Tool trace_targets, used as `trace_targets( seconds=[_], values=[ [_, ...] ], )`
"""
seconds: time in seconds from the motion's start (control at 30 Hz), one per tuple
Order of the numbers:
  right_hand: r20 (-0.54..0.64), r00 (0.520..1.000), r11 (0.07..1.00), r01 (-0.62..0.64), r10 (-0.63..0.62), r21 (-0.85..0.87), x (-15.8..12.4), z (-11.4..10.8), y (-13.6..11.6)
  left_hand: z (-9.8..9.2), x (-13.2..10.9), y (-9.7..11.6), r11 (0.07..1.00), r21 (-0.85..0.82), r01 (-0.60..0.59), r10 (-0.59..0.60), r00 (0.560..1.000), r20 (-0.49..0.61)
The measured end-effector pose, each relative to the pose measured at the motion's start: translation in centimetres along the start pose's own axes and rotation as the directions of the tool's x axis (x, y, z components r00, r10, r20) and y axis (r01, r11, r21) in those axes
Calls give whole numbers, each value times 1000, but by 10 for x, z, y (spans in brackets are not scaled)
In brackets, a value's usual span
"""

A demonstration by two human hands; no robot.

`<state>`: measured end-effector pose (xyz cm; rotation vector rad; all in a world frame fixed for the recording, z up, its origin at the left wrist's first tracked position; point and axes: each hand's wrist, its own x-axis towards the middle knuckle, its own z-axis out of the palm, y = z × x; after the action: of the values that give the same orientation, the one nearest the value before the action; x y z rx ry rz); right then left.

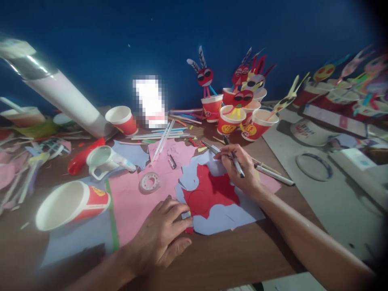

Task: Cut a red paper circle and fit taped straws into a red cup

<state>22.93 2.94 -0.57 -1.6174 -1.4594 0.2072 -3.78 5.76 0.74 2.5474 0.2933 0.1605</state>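
My right hand (239, 167) is closed around a black-and-white pen (237, 165) above the upper edge of cut paper. A grey pointed tool tip (209, 147) shows at its fingertips; its rest is hidden. Below lies a red paper sheet (212, 190) with round cut-outs and a faint drawn circle, over pale blue paper (224, 220) with curved cut edges. My left hand (166, 230) rests with fingers apart at the left edge of the red and blue paper, partly over a pink sheet (130, 206). It grips nothing visible.
A tape roll (149, 182), a tipped paper cup (72, 204) and a tape dispenser (106, 159) lie left. Another pen (275, 176) lies right of my hand. Several red cups (212, 109) with paper-faced figures stand behind. A bright lamp (69, 93) leans at the left.
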Motion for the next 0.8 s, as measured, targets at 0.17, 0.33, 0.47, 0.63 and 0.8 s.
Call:
trace_targets(
  seconds=[0.17,0.33,0.47,0.63,0.8],
  values=[
    [230,961,956,202,-152,-211,3,-2,-5,-3,1,-1,997,-73,27,-30,999,-33],
    [379,925,900,184,-23,-394,-3,3,-16,-3,-1,0,996,-87,30,-39,994,-101],
    [411,911,871,166,44,-462,-5,7,-25,-1,-1,2,997,-60,49,-57,990,-131],
    [473,873,914,89,120,-396,0,8,-24,3,-2,2,999,-8,41,-42,983,-180],
    [482,872,950,81,79,-303,3,-1,-34,5,-3,3,999,0,46,-45,981,-187]
  ],
)
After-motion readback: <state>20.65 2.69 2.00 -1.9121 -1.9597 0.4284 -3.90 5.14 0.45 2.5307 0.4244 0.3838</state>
